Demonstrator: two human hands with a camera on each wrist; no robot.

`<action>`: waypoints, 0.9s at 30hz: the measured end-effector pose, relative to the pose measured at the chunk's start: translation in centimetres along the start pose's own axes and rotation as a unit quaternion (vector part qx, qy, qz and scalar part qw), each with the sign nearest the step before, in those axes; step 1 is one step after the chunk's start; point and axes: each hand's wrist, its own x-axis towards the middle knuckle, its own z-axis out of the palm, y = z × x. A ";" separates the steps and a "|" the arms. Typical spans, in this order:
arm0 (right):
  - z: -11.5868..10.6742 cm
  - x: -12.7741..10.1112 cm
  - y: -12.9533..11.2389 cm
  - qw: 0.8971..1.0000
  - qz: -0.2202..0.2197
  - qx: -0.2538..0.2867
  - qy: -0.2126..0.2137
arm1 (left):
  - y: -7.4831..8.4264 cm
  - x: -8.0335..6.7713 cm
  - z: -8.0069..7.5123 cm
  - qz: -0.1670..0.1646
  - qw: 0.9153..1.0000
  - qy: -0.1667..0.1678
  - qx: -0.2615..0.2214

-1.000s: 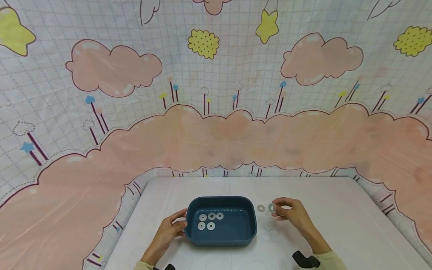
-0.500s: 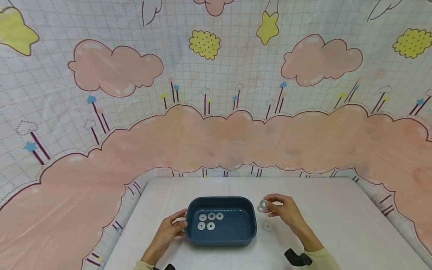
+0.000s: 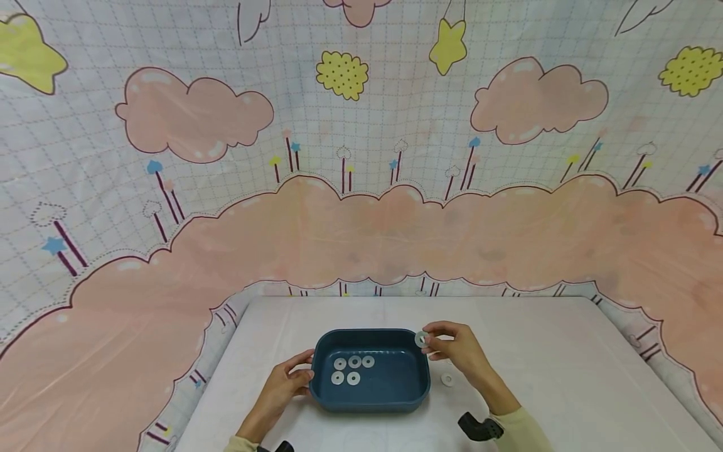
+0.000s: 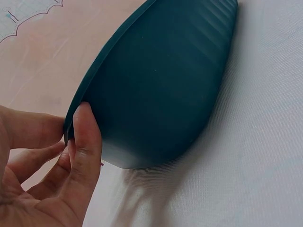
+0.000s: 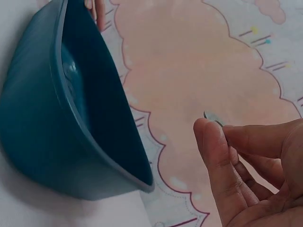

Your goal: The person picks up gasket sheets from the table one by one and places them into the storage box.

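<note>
Washers (image 3: 353,370) inside tray (image 3: 369,402), wrist views hide them

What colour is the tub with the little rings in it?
The tub is dark teal blue, clearest in the head view.

Hands: left hand (image 3: 287,383) and right hand (image 3: 460,351), both bare; no gloves, no rings visible.
Sleeves: pale cream long fabric sleeves, left cuff (image 3: 240,444), right cuff (image 3: 522,432), each ending at the wrist.
Wrist devices: black rounded camera mount on the right wrist (image 3: 479,428); black camera mount on the left wrist (image 3: 280,447), only partly in view.
Fingernails: short, unpainted.
</note>
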 end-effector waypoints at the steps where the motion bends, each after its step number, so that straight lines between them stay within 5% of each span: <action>1: 0.2 0.1 -0.1 1.000 -0.001 0.002 -0.003 | 0.0 0.0 0.0 -0.001 1.000 0.001 0.000; 27: 6.0 1.9 -0.6 0.998 0.001 0.027 -0.065 | 0.1 -0.1 0.0 0.000 1.000 -0.003 -0.005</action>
